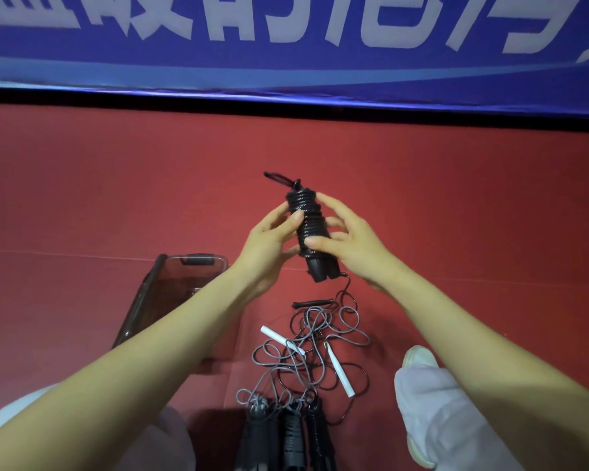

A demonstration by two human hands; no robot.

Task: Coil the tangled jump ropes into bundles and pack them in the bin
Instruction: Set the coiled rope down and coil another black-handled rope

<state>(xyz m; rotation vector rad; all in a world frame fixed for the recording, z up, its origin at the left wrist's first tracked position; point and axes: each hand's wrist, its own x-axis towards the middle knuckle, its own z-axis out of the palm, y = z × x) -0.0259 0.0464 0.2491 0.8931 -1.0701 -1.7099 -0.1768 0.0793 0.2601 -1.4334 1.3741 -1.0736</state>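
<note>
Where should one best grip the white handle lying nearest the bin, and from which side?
Probably its upper-left half, from above, pinching across the narrow width: the white handle lies flat on the red floor, and grey cord loops over its lower-right end.

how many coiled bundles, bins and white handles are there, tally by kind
coiled bundle: 1
bin: 1
white handles: 2
total: 4
</note>
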